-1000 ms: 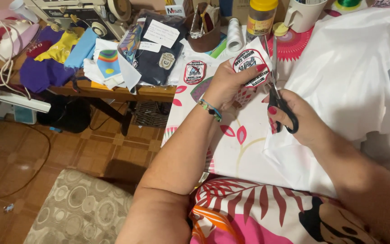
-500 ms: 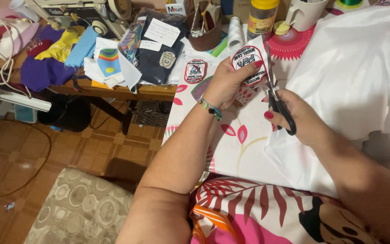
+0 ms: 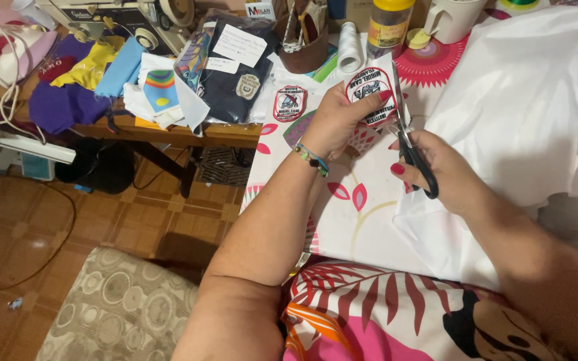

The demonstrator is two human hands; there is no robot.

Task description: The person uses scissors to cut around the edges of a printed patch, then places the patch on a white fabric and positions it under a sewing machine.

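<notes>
Round embroidered patch (image 3: 369, 93), white with red border, is held up above the floral-covered table (image 3: 362, 220), near its far edge. Left hand (image 3: 339, 120) pinches it, thumb on the face, grip closed on the patch. Right hand (image 3: 436, 170) has fingers through the black loops of the scissors (image 3: 406, 137), grip closed on the handles; the blades run up along the patch's right edge, nearly closed.

Risks, as judged:
- Blades sit very close to the red border; a slight tilt could nick the stitching.
- Left thumb lies near the cutting line; a slip could catch it.
- White fabric (image 3: 530, 113) lies just beside the right hand and could snag in the blades.
- A second patch (image 3: 290, 103) lies flat to the left.
</notes>
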